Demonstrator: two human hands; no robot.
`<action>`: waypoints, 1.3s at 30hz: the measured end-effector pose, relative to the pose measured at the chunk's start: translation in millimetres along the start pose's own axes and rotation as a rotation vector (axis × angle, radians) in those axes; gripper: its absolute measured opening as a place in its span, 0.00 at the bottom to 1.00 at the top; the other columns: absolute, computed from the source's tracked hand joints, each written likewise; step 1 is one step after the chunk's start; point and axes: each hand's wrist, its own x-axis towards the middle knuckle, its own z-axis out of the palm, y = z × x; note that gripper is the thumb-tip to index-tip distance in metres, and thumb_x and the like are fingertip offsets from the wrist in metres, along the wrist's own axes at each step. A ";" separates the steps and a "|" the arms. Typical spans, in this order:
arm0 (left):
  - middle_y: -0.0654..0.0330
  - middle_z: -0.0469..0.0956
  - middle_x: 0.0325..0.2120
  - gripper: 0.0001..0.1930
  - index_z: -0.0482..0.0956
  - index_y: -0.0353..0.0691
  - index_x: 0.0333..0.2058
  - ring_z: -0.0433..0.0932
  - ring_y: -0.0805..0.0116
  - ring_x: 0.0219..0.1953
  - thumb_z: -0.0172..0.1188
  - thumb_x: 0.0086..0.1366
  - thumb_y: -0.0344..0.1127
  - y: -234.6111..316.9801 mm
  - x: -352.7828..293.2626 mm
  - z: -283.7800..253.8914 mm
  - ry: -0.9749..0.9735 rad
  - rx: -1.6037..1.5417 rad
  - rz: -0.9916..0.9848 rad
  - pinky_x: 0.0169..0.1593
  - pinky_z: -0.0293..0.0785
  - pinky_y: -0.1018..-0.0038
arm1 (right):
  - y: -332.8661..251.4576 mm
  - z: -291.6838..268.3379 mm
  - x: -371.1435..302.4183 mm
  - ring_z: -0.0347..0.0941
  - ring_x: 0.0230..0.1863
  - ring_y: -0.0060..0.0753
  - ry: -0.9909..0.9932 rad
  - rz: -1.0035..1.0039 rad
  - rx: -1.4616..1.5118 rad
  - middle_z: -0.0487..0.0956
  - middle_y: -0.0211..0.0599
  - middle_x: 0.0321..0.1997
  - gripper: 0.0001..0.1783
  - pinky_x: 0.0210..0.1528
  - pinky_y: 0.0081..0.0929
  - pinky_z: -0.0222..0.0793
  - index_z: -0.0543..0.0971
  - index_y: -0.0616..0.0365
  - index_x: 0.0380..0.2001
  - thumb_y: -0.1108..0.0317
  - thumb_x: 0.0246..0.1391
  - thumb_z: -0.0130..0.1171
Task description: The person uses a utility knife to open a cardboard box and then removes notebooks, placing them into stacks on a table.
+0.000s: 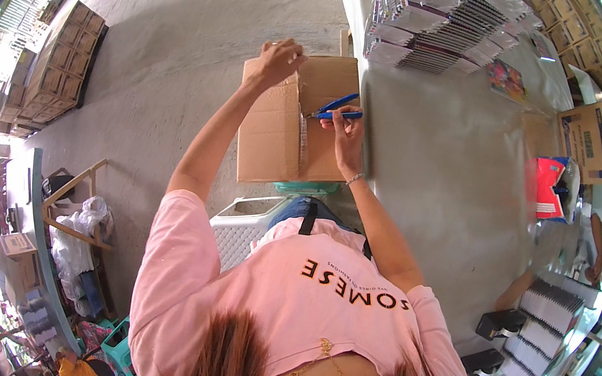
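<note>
A brown cardboard box (269,138) stands in front of me, its top flaps meeting along a middle seam. My right hand (347,129) holds a pair of blue-handled pliers (342,116) over the right flap. Their handles are spread apart, and the small metal tip points left, close to the seam. At the box's far left edge, my left hand (279,62) is closed with its fingers bent together. Whatever it may be gripping there is hidden. Under the near side of the box, part of a green support (306,187) shows.
To the right runs a long grey table (439,176) bearing tall stacks of spiral-bound books (444,24). A red package (547,188) and an open carton (588,142) lie farther right. Piled boxes (58,72) stand on the left. Another person (599,235) is at the right edge.
</note>
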 end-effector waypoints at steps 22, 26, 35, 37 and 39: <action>0.56 0.76 0.34 0.29 0.79 0.39 0.35 0.70 0.54 0.44 0.69 0.41 0.57 82.9 -79.2 -58.9 -0.686 -0.219 0.607 0.61 0.59 0.61 | 1.6 -5.5 1.3 0.76 0.32 0.25 0.020 -0.010 -0.041 0.74 0.36 0.35 0.10 0.35 0.21 0.75 0.64 0.59 0.41 0.64 0.64 0.49; 0.58 0.76 0.32 0.27 0.79 0.39 0.30 0.70 0.55 0.43 0.73 0.34 0.52 88.2 -88.4 -57.5 -0.468 -0.303 0.725 0.59 0.60 0.62 | 2.6 -4.8 3.2 0.75 0.30 0.24 0.035 -0.010 0.009 0.73 0.35 0.33 0.09 0.33 0.20 0.74 0.65 0.60 0.40 0.66 0.64 0.50; 0.59 0.74 0.28 0.21 0.78 0.38 0.26 0.69 0.58 0.41 0.74 0.33 0.43 104.9 -96.8 -70.8 -0.728 -0.261 0.456 0.57 0.62 0.63 | 10.1 -6.1 6.8 0.74 0.32 0.22 0.076 -0.072 -0.141 0.70 0.34 0.37 0.10 0.35 0.21 0.77 0.64 0.62 0.42 0.68 0.64 0.49; 0.59 0.75 0.30 0.22 0.79 0.39 0.27 0.70 0.58 0.42 0.74 0.33 0.44 109.9 -98.1 -73.9 -0.760 -0.210 0.429 0.59 0.61 0.61 | 11.0 -6.8 5.9 0.73 0.32 0.22 0.074 -0.063 -0.134 0.70 0.34 0.37 0.10 0.35 0.21 0.76 0.64 0.62 0.42 0.68 0.64 0.49; 0.60 0.76 0.31 0.22 0.79 0.40 0.28 0.71 0.58 0.44 0.74 0.33 0.44 114.7 -100.8 -74.7 -0.766 -0.150 0.431 0.61 0.60 0.60 | 11.7 -5.7 5.8 0.73 0.32 0.22 0.072 -0.070 -0.128 0.70 0.34 0.36 0.10 0.35 0.21 0.76 0.64 0.62 0.42 0.68 0.64 0.49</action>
